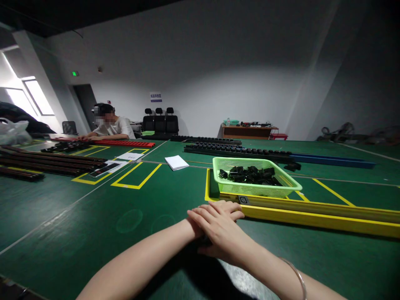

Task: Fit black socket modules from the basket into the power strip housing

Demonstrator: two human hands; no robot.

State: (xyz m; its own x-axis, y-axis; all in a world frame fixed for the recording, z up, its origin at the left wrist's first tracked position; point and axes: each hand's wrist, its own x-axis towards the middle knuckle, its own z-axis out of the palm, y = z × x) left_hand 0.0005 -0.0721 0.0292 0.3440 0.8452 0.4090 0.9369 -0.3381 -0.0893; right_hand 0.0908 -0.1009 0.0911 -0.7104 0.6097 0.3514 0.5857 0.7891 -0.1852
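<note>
My left hand (233, 207) lies with its fingers stretched out by the near end of a long yellow rail (300, 216); whether they touch it I cannot tell. Across its back rests my right hand (220, 231), fingers extended and holding nothing, with a bangle on the wrist. Just beyond the rail, a light green plastic basket (259, 191) holds a heap of small black parts (251, 175). Part of the left hand is hidden under the right one.
A white paper pad (176, 162) lies ahead on the green table (93, 241). Long black rails (46, 162) are at left, and a black strip (237, 151) and blue rail (334, 160) lie farther back. A person (121, 127) sits by a red rail (131, 143).
</note>
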